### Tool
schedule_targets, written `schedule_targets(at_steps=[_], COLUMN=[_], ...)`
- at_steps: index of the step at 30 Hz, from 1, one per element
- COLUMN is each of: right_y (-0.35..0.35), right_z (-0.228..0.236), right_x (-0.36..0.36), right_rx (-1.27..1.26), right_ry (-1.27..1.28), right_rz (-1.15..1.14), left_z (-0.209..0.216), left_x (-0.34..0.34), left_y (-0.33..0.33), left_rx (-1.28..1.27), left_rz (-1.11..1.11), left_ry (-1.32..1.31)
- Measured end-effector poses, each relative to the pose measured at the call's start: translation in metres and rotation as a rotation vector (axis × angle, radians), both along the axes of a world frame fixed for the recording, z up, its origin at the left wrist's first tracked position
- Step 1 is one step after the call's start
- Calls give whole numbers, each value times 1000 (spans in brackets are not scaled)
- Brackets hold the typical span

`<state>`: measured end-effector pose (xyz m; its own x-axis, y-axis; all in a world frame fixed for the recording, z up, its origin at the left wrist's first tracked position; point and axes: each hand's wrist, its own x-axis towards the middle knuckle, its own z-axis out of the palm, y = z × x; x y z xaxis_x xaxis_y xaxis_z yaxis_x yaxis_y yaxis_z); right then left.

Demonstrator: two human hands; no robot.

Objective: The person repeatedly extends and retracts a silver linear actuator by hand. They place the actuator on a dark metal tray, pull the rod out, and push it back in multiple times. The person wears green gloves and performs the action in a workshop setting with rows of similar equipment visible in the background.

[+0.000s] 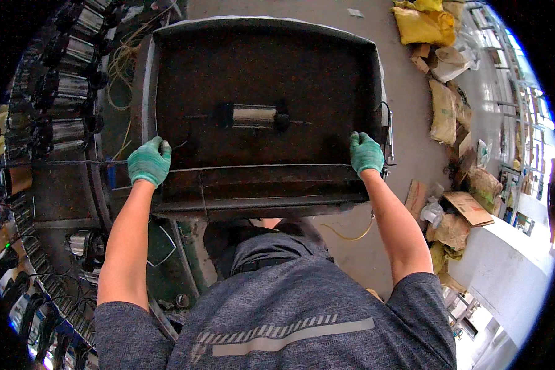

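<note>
In front of me is a large dark metal tray (265, 68) with raised walls. Inside it lies a motor rotor (254, 116), a shiny cylinder with black ends and a thin shaft sticking out both sides. My left hand (148, 163), in a green glove, is closed at the tray's near left edge. At the near right edge, my right hand (366, 154), also green-gloved, has its fingers curled over the rim. Both hands are apart from the rotor; some fingertips are hard to make out against the dark metal.
Several similar shiny cylinders (71, 89) line a rack on the left, beside tangled cords (122, 68). On the right, yellow sacks (422, 26), a white bucket (450, 63) and cardboard (467, 208) lie on the floor. A yellow hose (351, 237) runs below the tray.
</note>
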<state>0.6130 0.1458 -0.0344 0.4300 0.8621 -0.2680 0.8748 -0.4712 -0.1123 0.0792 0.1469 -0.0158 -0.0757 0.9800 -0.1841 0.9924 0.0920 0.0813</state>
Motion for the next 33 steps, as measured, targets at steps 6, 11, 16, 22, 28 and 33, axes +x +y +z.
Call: schedule_targets(at_steps=[6, 11, 16, 22, 28, 33], right_y=[4, 2, 3, 3, 1, 2], right_z=[7, 7, 4, 6, 2, 2], right_x=[-2, -3, -1, -2, 0, 1], right_rx=[-99, -71, -75, -65, -50, -59], right_ry=[-7, -9, -12, -8, -17, -22], right_rz=[8, -1, 2, -1, 9, 5], left_z=[-4, -3, -4, 3, 2, -2], left_x=[-3, -2, -3, 1, 2, -1], left_y=[0, -1, 0, 3, 3, 1], left_rx=[-15, -1, 1, -71, -42, -20], left_rz=[-10, -21, -29, 6, 2, -10], left_ry=[26, 30, 24, 10, 16, 27])
